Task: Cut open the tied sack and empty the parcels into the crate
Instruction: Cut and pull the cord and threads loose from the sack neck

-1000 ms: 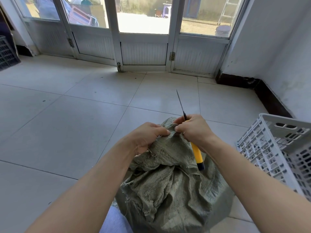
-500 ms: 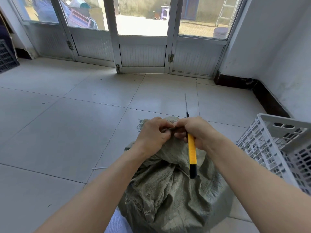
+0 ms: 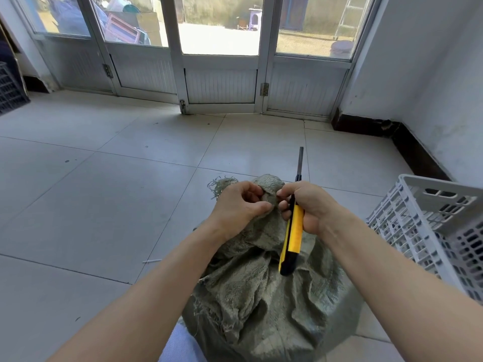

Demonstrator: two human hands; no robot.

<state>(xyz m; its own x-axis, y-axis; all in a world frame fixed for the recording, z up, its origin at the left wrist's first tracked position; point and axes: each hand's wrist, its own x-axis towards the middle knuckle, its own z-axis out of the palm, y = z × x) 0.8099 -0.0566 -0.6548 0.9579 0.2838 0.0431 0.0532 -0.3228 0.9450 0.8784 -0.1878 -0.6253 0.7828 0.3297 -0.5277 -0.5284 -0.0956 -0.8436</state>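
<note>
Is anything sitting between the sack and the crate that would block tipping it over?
Nothing visible: only floor tile shows between the sack and the crate to its right. The sack's neck is bunched between the left hand and the right hand, which also holds the knife.

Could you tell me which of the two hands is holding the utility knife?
The right hand, gripping the yellow utility knife; the left hand only pinches the sack's gathered top.

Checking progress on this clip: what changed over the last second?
The left hand shifted right to pinch the neck of the sack beside the right hand, whose knife swung from leaning left to pointing nearly straight ahead. Sack and crate stayed put; the right hand kept its grip.
</note>
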